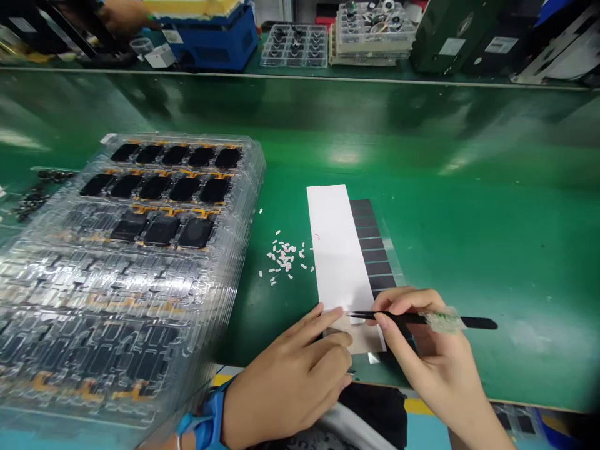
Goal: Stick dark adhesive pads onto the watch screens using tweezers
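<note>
My right hand (429, 337) is closed in a pinch around black tweezers (407, 317), which have a clear wrapping on the shaft and point left. Their tips meet the near part of a white paper strip (337, 244). My left hand (304, 369) holds that strip at its near left edge, index finger stretched along it beside the tweezer tips, other fingers curled. The strip's near end shows a greyish-beige area (360, 337). Under its right side lies a sheet of dark rectangles (372, 244). Small white bits (285, 255) are scattered to the left.
Stacked clear trays (234, 250) holding black-screened parts with orange flex cables fill the left side. Along the back shelf stand a blue box (220, 40), clear compartment boxes (295, 47) and dark boxes (454, 37). Another person's hand (124, 17) shows at the top left.
</note>
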A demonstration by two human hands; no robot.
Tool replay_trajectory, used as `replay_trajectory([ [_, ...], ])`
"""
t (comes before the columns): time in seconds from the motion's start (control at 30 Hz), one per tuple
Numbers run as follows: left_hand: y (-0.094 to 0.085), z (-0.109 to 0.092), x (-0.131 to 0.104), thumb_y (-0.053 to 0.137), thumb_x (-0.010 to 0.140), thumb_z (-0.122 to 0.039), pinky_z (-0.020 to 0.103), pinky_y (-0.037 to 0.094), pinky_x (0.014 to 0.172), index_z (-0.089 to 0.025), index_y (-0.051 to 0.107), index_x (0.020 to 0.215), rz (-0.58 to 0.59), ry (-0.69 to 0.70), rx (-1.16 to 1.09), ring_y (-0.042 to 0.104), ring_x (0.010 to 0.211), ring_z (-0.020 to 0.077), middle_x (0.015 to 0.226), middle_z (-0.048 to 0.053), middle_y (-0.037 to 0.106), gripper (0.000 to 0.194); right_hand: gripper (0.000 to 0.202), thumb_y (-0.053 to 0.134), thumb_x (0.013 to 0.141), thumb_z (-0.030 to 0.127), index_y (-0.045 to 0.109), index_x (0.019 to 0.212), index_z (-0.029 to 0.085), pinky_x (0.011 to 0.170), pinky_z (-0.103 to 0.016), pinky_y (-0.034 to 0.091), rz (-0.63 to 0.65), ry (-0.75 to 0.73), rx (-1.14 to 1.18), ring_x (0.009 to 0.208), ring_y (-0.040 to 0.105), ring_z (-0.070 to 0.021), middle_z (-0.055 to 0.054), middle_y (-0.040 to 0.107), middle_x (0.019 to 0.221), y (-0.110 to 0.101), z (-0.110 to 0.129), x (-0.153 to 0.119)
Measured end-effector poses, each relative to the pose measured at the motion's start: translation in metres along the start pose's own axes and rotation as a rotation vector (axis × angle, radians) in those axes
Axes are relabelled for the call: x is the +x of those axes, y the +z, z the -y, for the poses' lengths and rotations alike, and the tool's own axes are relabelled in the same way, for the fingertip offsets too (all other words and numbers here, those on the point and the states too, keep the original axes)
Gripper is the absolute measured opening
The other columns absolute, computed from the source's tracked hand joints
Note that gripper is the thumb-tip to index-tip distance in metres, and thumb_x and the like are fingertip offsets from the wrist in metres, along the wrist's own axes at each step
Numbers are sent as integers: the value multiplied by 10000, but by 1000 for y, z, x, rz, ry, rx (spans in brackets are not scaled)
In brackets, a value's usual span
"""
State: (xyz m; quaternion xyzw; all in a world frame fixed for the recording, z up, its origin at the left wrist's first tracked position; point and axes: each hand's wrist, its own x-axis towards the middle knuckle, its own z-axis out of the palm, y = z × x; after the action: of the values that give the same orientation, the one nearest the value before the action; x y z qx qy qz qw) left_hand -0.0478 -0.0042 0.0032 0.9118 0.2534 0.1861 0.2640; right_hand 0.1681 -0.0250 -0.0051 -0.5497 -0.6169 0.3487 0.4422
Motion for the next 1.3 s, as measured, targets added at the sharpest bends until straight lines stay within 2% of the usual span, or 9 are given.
replay_trajectory([
  [0.13, 3, 6, 2, 448, 992, -156, 423, 360, 1193, -134, 558, 1012, -1, 9, 24, 445, 1385, 254, 1201, 80, 690, 114, 111, 568, 933, 158, 512, 996, 231, 763, -226, 555, -46, 21, -12, 931, 631, -131, -37, 591, 988, 4, -4, 0],
  [0.27, 4, 6, 2, 432, 993, -130, 493, 219, 1238, -143, 555, 997, -29, -24, 66, 403, 1411, 248, 1229, 57, 688, 123, 104, 616, 907, 167, 534, 948, 217, 773, -189, 570, -125, 17, 4, 947, 631, -118, -25, 553, 959, 11, -10, 0],
  [0.37, 6, 2, 0, 451, 989, -135, 456, 151, 1250, -162, 562, 945, -81, -77, 96, 486, 1334, 219, 1248, 10, 686, 123, 82, 598, 921, 181, 527, 933, 220, 780, -168, 572, -151, 50, 43, 931, 634, -99, -15, 531, 963, 15, -13, 0],
  [0.5, 9, -4, -2, 442, 997, -154, 396, 249, 1199, -166, 597, 966, -126, -105, 149, 583, 1184, 200, 1270, 2, 684, 159, 43, 573, 936, 194, 546, 949, 224, 804, -183, 573, -120, 70, 39, 937, 640, -99, -15, 534, 981, 16, -14, -2],
  [0.6, 11, -8, -2, 452, 989, -159, 393, 290, 1164, -168, 618, 970, -134, -95, 194, 598, 1158, 215, 1267, 8, 689, 168, 34, 569, 939, 195, 556, 955, 222, 803, -188, 572, -92, 72, 27, 942, 642, -106, -16, 559, 964, 14, -12, -2],
  [0.77, 14, -11, 2, 477, 975, -155, 413, 344, 1113, -178, 620, 893, -157, -89, 294, 641, 1078, 232, 1238, 13, 703, 166, 35, 588, 924, 187, 571, 931, 216, 760, -168, 574, -130, 67, 9, 914, 656, -108, -20, 590, 932, 12, -9, -1],
  [1.03, 11, -17, 6, 415, 1008, -159, 429, 391, 1075, -183, 625, 906, -110, -90, 385, 625, 1118, 238, 1209, 42, 708, 234, 108, 663, 875, 189, 571, 910, 232, 664, -215, 610, -178, 176, 198, 758, 701, -135, -10, 627, 848, 19, -3, -2],
  [1.2, 7, -17, 12, 500, 959, -128, 443, 421, 1058, -164, 613, 904, -105, -129, 292, 648, 1030, 237, 1149, 43, 723, 131, 141, 682, 863, 149, 576, 919, 223, 688, -224, 623, -331, 233, 424, 790, 724, -145, -20, 664, 897, 19, 2, -5],
  [1.3, 1, -14, 17, 506, 944, -112, 406, 492, 944, -161, 599, 975, -94, -222, 52, 645, 1005, 242, 1090, 51, 724, 109, 150, 679, 863, 133, 575, 936, 214, 718, -235, 620, -489, 226, 556, 741, 714, -125, -11, 684, 868, 17, 6, -4],
])
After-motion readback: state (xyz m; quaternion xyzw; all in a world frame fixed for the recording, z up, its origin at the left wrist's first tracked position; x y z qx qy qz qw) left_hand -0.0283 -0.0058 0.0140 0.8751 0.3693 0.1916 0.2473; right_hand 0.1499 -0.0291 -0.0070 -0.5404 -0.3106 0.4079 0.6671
